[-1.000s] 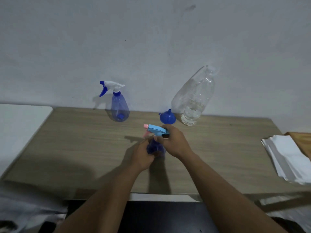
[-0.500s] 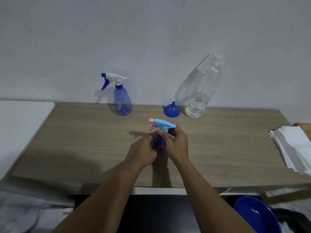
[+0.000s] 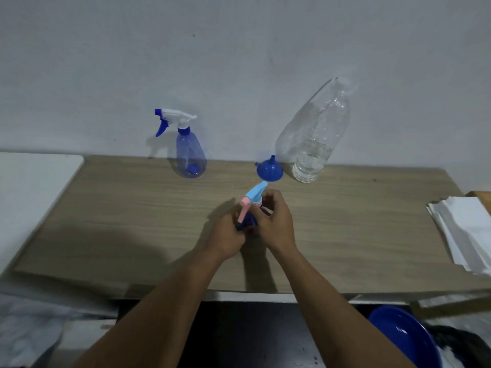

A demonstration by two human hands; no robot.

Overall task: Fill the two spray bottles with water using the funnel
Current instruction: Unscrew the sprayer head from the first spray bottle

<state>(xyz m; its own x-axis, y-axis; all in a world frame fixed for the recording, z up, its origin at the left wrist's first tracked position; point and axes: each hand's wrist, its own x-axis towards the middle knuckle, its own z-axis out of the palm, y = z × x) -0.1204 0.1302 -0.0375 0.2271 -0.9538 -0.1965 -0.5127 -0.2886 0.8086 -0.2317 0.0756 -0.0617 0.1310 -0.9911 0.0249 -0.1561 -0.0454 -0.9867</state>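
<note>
Evidently you are near the start, judging by the head view. At the centre of the frame your left hand point(image 3: 228, 232) grips the body of the dark blue spray bottle point(image 3: 248, 223), which stands on the table point(image 3: 119, 221). Your right hand point(image 3: 276, 224) has its fingers curled round the base of the trigger head point(image 3: 255, 195), which is on the bottle; it looks like you are unscrewing it. Above, toward the wall, the funnel point(image 3: 269, 170) sits mouth-down and unused, just beside the clear water bottle point(image 3: 313, 144), which is partly full. Upper left of centre, the second spray bottle point(image 3: 190, 158) is capped and looks empty. Both fills are left to do.
</note>
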